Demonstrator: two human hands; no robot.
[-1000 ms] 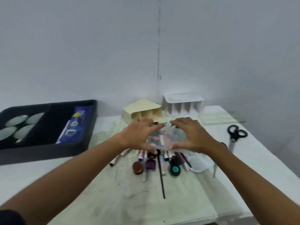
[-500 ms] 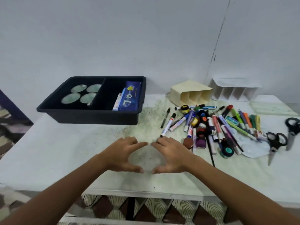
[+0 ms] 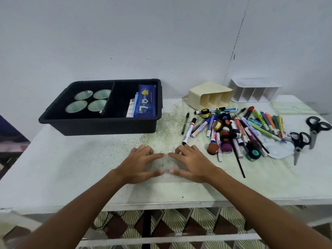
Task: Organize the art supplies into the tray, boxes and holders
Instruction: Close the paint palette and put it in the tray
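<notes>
My left hand [image 3: 142,164] and my right hand [image 3: 192,164] rest on the table near its front edge, fingertips and thumbs almost meeting. Between them they hold a faint clear plastic box [image 3: 166,163] that stands on the table top. To the right lies a pile of markers [image 3: 233,128], pens and small paint pots [image 3: 212,148]. At the back left stands a black tray [image 3: 100,125] holding a blue pouch [image 3: 146,101] and several round discs [image 3: 86,101]. A cream holder [image 3: 210,95] and a white holder [image 3: 255,90] lie against the wall.
Two pairs of scissors [image 3: 299,141] [image 3: 316,126] lie at the far right. A thin black brush [image 3: 239,162] points toward the table's front edge [image 3: 161,203]. A clear palette [image 3: 280,150] sits under the pile's right side.
My hands carried the clear box from above the marker pile to the left and set it down near the front edge. Since half a second ago they have barely moved.
</notes>
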